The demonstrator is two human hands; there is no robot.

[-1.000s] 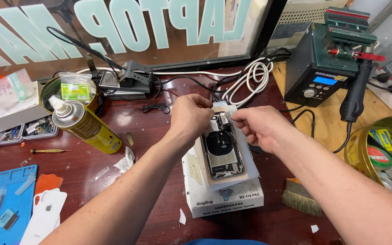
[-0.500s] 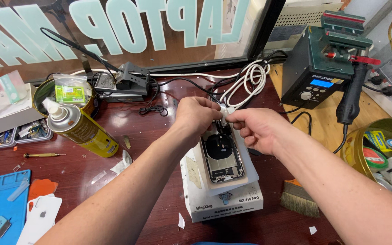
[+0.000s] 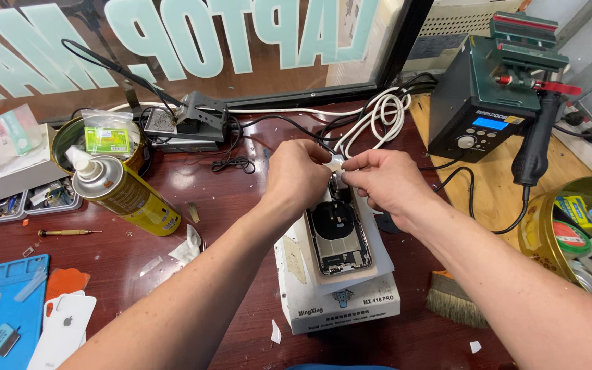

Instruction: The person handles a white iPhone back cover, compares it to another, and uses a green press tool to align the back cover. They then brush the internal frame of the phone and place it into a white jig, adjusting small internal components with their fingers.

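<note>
From the head view, the left hand and the right hand meet over the top end of an opened phone, fingertips pinched narrow on a small pale tab held between them; what that scrap is cannot be told. The phone lies face down, its dark inner coil and small parts showing, on a pale sheet atop a white box that sits on the dark red worktable. Both forearms come in from the lower edge and cover much of the table in front. To the left of the box, a yellow spray can lies tilted, with a round tin holding a clear bag behind it, and a small screwdriver nearer the edge. A blue mat and a white phone back cover lie at lower left. Behind the hands, black cables and a coiled white cable run along the window, beside a black holder. To the right stands a dark green soldering station with a black handpiece hanging at its side, a brush near the box, and a yellow tub of tape rolls.
</note>
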